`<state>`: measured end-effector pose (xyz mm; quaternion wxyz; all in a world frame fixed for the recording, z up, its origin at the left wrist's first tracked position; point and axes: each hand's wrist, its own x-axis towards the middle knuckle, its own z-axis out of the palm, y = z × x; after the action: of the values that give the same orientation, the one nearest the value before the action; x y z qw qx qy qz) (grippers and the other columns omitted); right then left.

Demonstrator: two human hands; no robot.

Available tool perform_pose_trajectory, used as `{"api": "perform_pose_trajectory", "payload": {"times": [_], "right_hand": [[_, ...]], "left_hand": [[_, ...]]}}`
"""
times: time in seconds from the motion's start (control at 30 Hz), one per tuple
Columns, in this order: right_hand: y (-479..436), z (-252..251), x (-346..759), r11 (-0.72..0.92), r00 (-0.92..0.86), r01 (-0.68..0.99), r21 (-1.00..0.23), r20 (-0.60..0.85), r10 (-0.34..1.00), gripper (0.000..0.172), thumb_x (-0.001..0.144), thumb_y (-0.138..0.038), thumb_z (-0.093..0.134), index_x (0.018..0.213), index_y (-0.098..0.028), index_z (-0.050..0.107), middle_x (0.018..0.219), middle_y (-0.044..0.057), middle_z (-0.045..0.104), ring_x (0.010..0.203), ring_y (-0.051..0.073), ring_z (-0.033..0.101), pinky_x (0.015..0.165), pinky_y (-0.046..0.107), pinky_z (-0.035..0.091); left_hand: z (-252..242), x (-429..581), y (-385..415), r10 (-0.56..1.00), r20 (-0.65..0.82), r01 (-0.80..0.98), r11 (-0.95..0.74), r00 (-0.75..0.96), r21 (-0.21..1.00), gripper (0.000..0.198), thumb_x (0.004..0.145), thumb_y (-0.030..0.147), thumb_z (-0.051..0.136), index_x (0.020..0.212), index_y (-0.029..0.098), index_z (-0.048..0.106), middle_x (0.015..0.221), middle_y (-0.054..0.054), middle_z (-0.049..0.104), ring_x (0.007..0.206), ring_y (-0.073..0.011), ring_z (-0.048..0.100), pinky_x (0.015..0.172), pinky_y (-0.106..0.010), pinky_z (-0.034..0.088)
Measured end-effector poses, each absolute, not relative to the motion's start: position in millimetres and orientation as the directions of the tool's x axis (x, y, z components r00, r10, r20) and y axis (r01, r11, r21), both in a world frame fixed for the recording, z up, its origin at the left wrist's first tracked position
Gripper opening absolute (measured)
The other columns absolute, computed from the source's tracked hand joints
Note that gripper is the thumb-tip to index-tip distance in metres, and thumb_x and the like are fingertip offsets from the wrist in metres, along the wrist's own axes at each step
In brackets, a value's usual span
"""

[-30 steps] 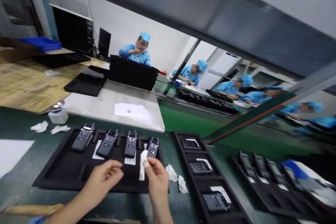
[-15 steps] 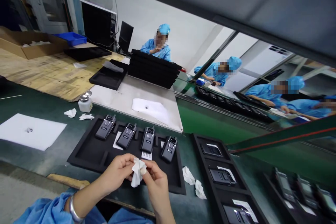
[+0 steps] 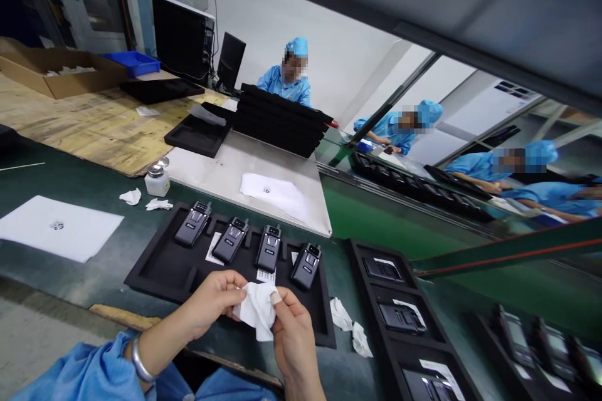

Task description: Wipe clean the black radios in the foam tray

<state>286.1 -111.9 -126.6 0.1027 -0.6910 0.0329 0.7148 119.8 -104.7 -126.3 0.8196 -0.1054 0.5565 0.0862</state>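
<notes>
A crumpled white tissue (image 3: 258,312) is stretched between my two hands, above the near edge of a black foam tray (image 3: 155,279). My left hand (image 3: 215,301) pinches its left side. My right hand (image 3: 295,329) grips the right side between thumb and fingers. Several black two-way radios lie in the tray in a row, among them a left one (image 3: 192,223) and a right one (image 3: 306,266). White label slips show partly under some of them. No radio is in either hand.
A white pump bottle (image 3: 157,180) stands behind the tray, near crumpled tissues (image 3: 130,197). White sheets (image 3: 61,225) lie to the left. Right of me are used tissues (image 3: 361,339) and another foam tray (image 3: 376,301) holding black parts. Co-workers (image 3: 288,75) sit beyond stacked black trays (image 3: 282,122).
The tissue has been spread wider between my hands, which have moved slightly apart. The co-worker at the back has lowered a hand from near the face. The view has shifted slightly.
</notes>
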Motion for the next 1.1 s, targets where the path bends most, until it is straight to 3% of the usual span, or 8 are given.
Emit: {"api": "perform_pose_trajectory", "payload": {"times": [0.17,0.27,0.33,0.47,0.57,0.7,0.97,1.1], "right_hand": [[-106.0,-127.8,287.0,-0.934,-0.067,-0.357,0.005,-0.998,0.020,0.073,0.046,-0.053,0.081,0.090,-0.010,0.041,0.077,0.000,0.050,0.063,0.000,0.048,0.062,0.012,0.039],[-108.7,-130.7,287.7,-0.932,-0.062,-0.363,-0.010,-0.997,0.035,0.073,0.048,-0.052,0.080,0.092,-0.010,0.041,0.083,0.002,0.054,0.065,0.000,0.049,0.065,0.011,0.039],[-111.2,-132.1,287.2,-0.945,-0.068,-0.324,-0.039,-0.996,0.065,0.072,0.052,-0.055,0.078,0.095,-0.010,0.042,0.089,0.004,0.057,0.066,-0.001,0.049,0.063,0.010,0.037],[-112.8,-132.5,284.4,-0.953,-0.057,-0.298,-0.059,-0.995,0.079,0.071,0.054,-0.056,0.076,0.099,-0.010,0.045,0.094,0.006,0.058,0.066,-0.002,0.048,0.061,0.007,0.034],[-111.5,-132.9,283.5,-0.945,-0.019,-0.322,-0.057,-0.998,0.066,0.071,0.051,-0.055,0.078,0.096,-0.010,0.045,0.090,0.004,0.058,0.062,-0.001,0.047,0.057,0.007,0.032],[-111.0,-135.2,284.4,-0.931,0.010,-0.364,-0.029,-1.000,0.027,0.074,0.045,-0.055,0.080,0.093,-0.011,0.044,0.082,0.001,0.053,0.064,0.000,0.047,0.058,0.010,0.038],[-109.3,-134.0,292.7,-0.905,0.097,-0.408,-0.122,-0.991,0.090,0.072,0.045,-0.051,0.080,0.092,-0.010,0.044,0.091,0.002,0.053,0.080,0.004,0.055,0.072,0.018,0.050],[-107.6,-131.2,293.4,-0.918,0.121,-0.384,-0.099,-0.991,0.056,0.079,0.042,-0.056,0.081,0.096,-0.011,0.044,0.087,0.001,0.053,0.070,0.002,0.051,0.062,0.014,0.045]], "left_hand": [[-127.2,114.6,-100.2,-0.009,-0.923,-0.278,0.952,0.384,-0.125,0.059,0.062,0.041,0.067,0.106,0.008,0.048,0.086,-0.005,0.055,0.068,-0.0038,0.055,0.064,-0.018,0.048],[-128.2,113.5,-98.0,0.008,-0.925,-0.283,0.953,0.380,-0.108,0.062,0.069,0.054,0.060,0.117,0.016,0.049,0.101,-0.005,0.054,0.079,-0.0039,0.056,0.069,-0.020,0.051],[-129.5,115.4,-97.2,0.024,-0.917,-0.257,0.963,0.398,-0.086,0.067,0.070,0.062,0.056,0.121,0.019,0.047,0.101,-0.004,0.053,0.078,-0.0030,0.054,0.066,-0.019,0.050],[-129.6,120.4,-94.5,0.063,-0.918,-0.196,0.980,0.392,-0.016,0.060,0.062,0.043,0.069,0.106,0.007,0.049,0.084,-0.003,0.053,0.063,0.0016,0.047,0.056,-0.009,0.037],[-127.3,119.9,-92.0,0.030,-0.928,-0.242,0.968,0.371,-0.066,0.050,0.059,0.033,0.067,0.096,0.005,0.048,0.078,-0.002,0.053,0.061,0.0003,0.048,0.056,-0.010,0.036],[-126.8,114.9,-93.7,0.003,-0.930,-0.266,0.959,0.367,-0.102,0.057,0.061,0.041,0.068,0.104,0.006,0.051,0.084,-0.004,0.055,0.063,-0.0016,0.051,0.058,-0.013,0.041],[-132.5,109.9,-108.1,0.011,-0.928,-0.326,0.938,0.371,-0.119,0.069,0.058,0.048,0.073,0.108,0.008,0.047,0.090,-0.005,0.055,0.068,-0.0022,0.052,0.061,-0.014,0.044],[-133.7,111.2,-111.6,0.066,-0.902,-0.350,0.932,0.426,-0.097,0.077,0.053,0.040,0.078,0.117,0.009,0.046,0.098,-0.007,0.057,0.071,-0.0025,0.054,0.062,-0.014,0.044]]}}
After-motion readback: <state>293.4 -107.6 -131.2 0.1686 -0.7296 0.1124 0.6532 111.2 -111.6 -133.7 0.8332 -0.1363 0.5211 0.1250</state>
